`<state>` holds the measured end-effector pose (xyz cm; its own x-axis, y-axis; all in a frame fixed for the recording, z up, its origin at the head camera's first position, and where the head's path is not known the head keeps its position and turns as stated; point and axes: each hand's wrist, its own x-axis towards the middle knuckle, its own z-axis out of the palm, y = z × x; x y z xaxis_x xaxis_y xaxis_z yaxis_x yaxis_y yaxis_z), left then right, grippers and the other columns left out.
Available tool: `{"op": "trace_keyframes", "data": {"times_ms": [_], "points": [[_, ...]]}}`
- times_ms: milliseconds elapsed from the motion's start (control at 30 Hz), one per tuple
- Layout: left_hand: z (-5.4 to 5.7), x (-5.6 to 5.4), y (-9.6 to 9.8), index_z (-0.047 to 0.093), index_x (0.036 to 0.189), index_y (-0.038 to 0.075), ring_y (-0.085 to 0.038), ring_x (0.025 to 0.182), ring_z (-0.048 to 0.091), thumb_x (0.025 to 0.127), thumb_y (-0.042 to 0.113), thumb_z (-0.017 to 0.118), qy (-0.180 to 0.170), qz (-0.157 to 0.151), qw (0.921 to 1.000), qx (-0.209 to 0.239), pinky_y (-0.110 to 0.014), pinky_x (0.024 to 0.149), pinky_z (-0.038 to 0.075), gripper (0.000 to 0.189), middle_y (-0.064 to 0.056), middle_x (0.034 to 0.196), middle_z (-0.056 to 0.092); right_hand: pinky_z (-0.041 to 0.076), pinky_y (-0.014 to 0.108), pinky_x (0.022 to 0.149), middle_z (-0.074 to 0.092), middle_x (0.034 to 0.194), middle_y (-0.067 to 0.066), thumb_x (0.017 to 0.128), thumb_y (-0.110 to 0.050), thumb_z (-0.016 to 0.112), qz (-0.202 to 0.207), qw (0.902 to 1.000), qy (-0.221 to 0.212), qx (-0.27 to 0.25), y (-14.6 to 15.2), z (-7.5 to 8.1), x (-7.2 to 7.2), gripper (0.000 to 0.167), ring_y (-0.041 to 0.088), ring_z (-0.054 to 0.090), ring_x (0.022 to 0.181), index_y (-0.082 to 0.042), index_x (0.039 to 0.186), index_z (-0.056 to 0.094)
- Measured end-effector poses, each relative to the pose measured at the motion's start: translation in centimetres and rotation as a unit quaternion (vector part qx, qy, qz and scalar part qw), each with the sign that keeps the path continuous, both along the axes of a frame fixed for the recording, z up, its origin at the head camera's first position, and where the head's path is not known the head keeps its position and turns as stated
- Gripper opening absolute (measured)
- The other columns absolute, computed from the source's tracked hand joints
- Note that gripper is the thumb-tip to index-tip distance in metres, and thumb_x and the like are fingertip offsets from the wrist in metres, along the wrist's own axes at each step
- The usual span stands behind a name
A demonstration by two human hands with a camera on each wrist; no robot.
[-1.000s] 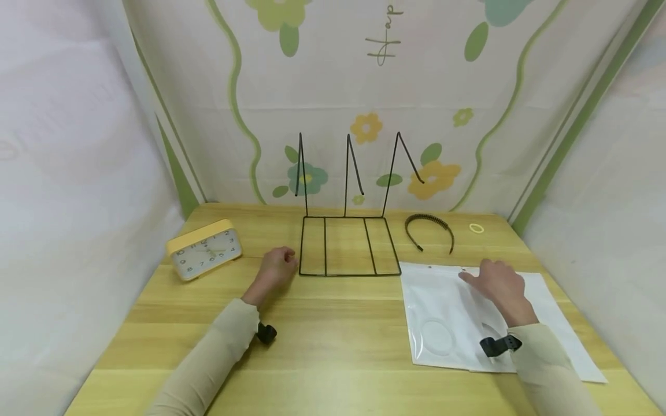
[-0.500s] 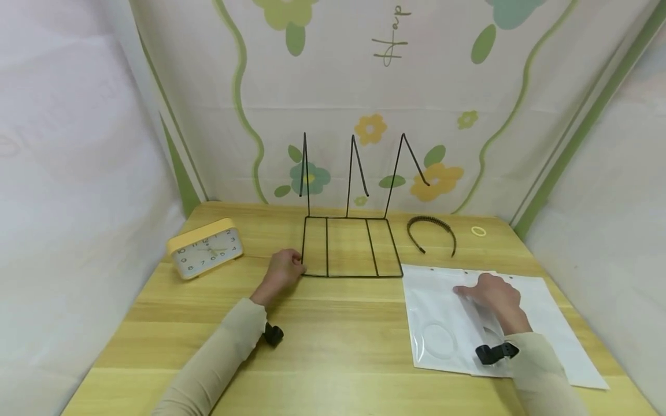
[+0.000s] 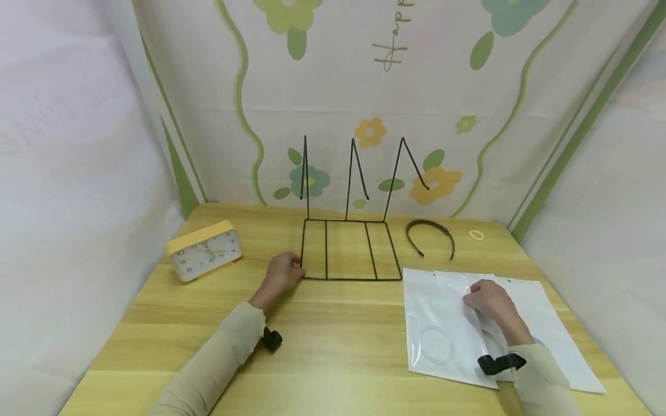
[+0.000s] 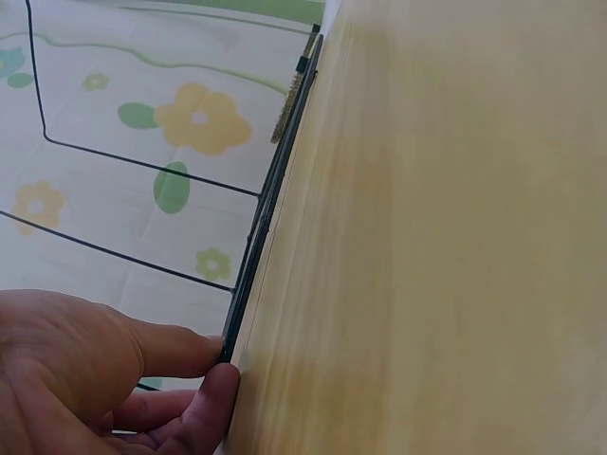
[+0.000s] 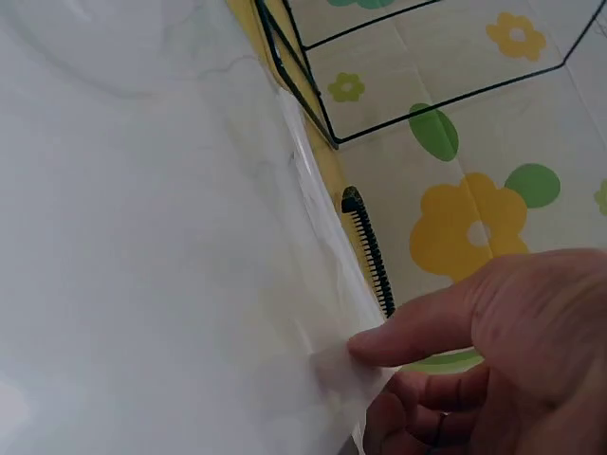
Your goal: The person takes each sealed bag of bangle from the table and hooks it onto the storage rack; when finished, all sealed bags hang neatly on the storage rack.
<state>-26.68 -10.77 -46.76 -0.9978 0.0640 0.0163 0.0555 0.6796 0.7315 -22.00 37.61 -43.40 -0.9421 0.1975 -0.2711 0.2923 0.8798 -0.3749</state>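
My left hand (image 3: 282,273) pinches the near left corner of a black wire rack (image 3: 352,280), which stands on the table with three bent prongs rising at the back. In the left wrist view, thumb and fingertips of the left hand (image 4: 95,370) meet on the rack's dark base wire (image 4: 248,270). On the right, my right hand (image 3: 491,303) holds the far edge of a glossy white plastic bag (image 3: 436,352) with a round mark. The right wrist view shows the thumb on the face of the bag (image 5: 171,237) and curled fingers behind it. Another white bag (image 3: 554,329) lies partly beneath.
A yellow alarm clock (image 3: 205,251) sits at the left of the wooden table (image 3: 333,358). Behind the bags lie a dark toothed headband (image 3: 428,222) and a small pale yellow ring (image 3: 476,235). Flowered fabric (image 3: 442,75) walls in the back and sides.
My left hand has moved slightly right and taken hold of the rack's corner. My right hand has gone from lying over the bags to gripping the upper bag's edge, its near side shifting.
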Motion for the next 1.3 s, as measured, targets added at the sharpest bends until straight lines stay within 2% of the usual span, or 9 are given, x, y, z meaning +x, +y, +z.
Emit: {"op": "trace_keyframes", "data": {"times_ms": [133,300,533,700,833,967,1100,1200,1300], "points": [[-0.4,0.2,0.3,0.064,0.12,-0.006,-0.016,0.077,0.062,0.086,0.01,0.074,0.003,-0.006,0.9999,0.014,-0.035,0.08,0.055,0.039,-0.007,0.089,0.068,0.051,0.042,0.077,0.054,0.119,0.032,0.092,-0.02,0.057,-0.015,0.9931,0.062,-0.098,1.1,-0.3,0.9,0.044,0.037,0.057,0.099,0.012,0.122,0.047],[-0.6,0.4,0.5,0.064,0.119,-0.006,-0.015,0.077,0.061,0.086,0.01,0.073,0.003,-0.009,0.9998,0.02,-0.033,0.076,0.055,0.038,-0.007,0.09,0.069,0.055,0.031,0.072,0.051,0.127,0.028,0.1,-0.031,0.051,-0.05,0.9664,0.116,-0.224,0.9,0.6,2.2,0.048,0.018,0.058,0.094,0.006,0.13,0.042],[-0.1,0.1,0.8,0.064,0.121,-0.005,-0.014,0.07,0.057,0.087,0.009,0.071,0.01,-0.01,0.9998,0.015,-0.028,0.067,0.048,0.038,-0.008,0.09,0.069,0.053,0.025,0.061,0.062,0.119,0.026,0.099,-0.046,0.051,-0.047,0.9624,0.211,-0.164,-0.5,1.9,2.9,0.059,0.0,0.057,0.078,0.003,0.132,0.055],[0.1,0.0,0.9,0.063,0.122,-0.005,-0.014,0.068,0.056,0.087,0.009,0.071,-0.001,-0.013,0.9998,0.014,-0.026,0.063,0.046,0.038,-0.006,0.088,0.068,0.045,0.014,0.061,0.068,0.112,0.024,0.099,-0.035,0.058,-0.013,0.94,0.318,-0.123,-2.2,2.4,3.1,0.038,-0.021,0.048,0.078,-0.002,0.116,0.067],[0.4,0.0,0.9,0.064,0.121,-0.005,-0.014,0.072,0.058,0.087,0.009,0.071,-0.002,-0.011,0.9998,0.019,-0.026,0.064,0.048,0.038,-0.007,0.091,0.068,0.042,0.011,0.061,0.072,0.097,0.022,0.095,-0.029,0.066,0.024,0.9261,0.365,-0.092,-3.4,2.7,2.7,0.028,-0.021,0.048,0.074,-0.005,0.108,0.071],[0.5,-0.1,0.9,0.063,0.122,-0.004,-0.015,0.074,0.059,0.087,0.01,0.071,-0.012,-0.009,0.9997,0.017,-0.027,0.064,0.049,0.038,-0.007,0.092,0.068,0.045,0.014,0.059,0.074,0.095,0.016,0.094,-0.032,0.067,0.028,0.9257,0.362,-0.105,-4.8,3.1,2.5,0.03,-0.016,0.052,0.074,-0.006,0.106,0.072],[0.4,-0.1,0.8,0.063,0.122,-0.002,-0.016,0.076,0.06,0.087,0.011,0.071,-0.023,-0.005,0.9996,0.016,-0.029,0.066,0.05,0.038,-0.006,0.092,0.067,0.05,0.022,0.055,0.073,0.091,-0.001,0.094,-0.037,0.065,0.026,0.9213,0.326,-0.211,-6.8,4.3,2.6,0.035,-0.006,0.059,0.07,-0.004,0.107,0.069],[0.3,-0.1,0.8,0.063,0.121,-0.002,-0.017,0.08,0.061,0.087,0.012,0.072,-0.022,-0.002,0.9996,0.018,-0.031,0.07,0.053,0.038,-0.006,0.093,0.067,0.054,0.025,0.054,0.07,0.081,-0.01,0.095,-0.032,0.065,0.047,0.8999,0.315,-0.298,-8.6,5.6,2.7,0.032,0.003,0.063,0.068,-0.001,0.105,0.066],[0.2,-0.1,0.8,0.064,0.12,-0.002,-0.017,0.083,0.062,0.087,0.012,0.072,-0.014,-0.006,0.9998,0.016,-0.033,0.073,0.054,0.036,-0.006,0.095,0.068,0.056,0.027,0.056,0.07,0.078,-0.008,0.096,-0.022,0.064,0.075,0.8661,0.309,-0.386,-10.4,6.8,2.7,0.021,0.008,0.067,0.069,-0.002,0.102,0.065]]}}
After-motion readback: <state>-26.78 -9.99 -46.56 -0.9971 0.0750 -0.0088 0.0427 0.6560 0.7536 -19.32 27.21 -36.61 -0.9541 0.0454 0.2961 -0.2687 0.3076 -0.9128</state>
